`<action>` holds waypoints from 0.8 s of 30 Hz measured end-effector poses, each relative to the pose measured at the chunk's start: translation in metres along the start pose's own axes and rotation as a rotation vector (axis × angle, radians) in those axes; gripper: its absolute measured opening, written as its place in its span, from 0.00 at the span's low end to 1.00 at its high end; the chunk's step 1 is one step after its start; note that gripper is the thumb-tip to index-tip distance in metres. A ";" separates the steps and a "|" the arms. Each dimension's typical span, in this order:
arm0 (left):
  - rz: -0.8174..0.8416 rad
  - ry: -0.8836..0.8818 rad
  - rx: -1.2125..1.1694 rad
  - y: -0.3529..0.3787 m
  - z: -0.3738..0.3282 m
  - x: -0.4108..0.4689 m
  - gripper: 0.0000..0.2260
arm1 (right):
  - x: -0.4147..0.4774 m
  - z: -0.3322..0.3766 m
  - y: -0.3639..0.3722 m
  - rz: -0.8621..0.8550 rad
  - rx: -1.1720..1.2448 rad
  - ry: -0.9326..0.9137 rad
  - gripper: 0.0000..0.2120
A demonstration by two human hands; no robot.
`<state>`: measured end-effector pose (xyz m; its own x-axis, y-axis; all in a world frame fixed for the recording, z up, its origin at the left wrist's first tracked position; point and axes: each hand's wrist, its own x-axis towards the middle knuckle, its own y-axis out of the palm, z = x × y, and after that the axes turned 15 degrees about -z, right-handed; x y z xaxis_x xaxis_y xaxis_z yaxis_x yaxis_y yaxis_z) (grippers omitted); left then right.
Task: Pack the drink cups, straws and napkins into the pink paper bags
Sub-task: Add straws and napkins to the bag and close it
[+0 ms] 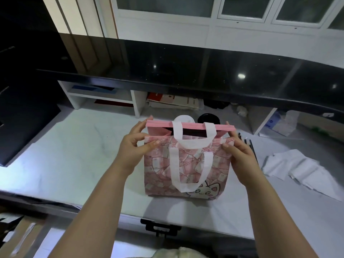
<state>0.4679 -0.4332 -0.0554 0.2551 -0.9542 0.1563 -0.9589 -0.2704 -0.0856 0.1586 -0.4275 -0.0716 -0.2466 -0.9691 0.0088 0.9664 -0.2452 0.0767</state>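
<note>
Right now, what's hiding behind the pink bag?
Behind the pink bag, a white round top and a black round top peek out. The bag covers everything below them.

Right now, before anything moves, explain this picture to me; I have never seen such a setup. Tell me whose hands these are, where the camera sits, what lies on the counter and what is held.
There is no machine here: a person works with bare hands, and the one camera sits on their head, looking forward and down. The left hand and the right hand each pinch a top corner of the pink bag, which stands on the white counter with its mouth slightly open. Behind the bag show two round tops, a white lid and a black lid, likely drink cups. To the right lie white napkins and thin dark sticks, probably straws. The bag's inside is too dark to read.
</note>
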 end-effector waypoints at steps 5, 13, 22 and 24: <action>-0.155 -0.015 -0.121 0.010 -0.002 -0.006 0.07 | -0.008 0.005 0.010 -0.109 0.054 -0.074 0.12; -0.286 -0.073 -0.219 0.014 0.001 -0.013 0.20 | -0.016 0.002 0.020 -0.339 0.105 -0.064 0.06; -0.166 -0.021 -0.110 0.015 -0.016 -0.012 0.16 | -0.009 0.005 0.013 -0.296 0.232 -0.099 0.13; -0.171 -0.022 -0.122 0.015 -0.015 -0.014 0.15 | -0.009 0.003 0.009 -0.272 0.257 -0.089 0.11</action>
<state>0.4477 -0.4223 -0.0437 0.4169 -0.8986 0.1370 -0.9089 -0.4125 0.0603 0.1690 -0.4205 -0.0677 -0.5078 -0.8606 0.0392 0.8181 -0.4674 0.3351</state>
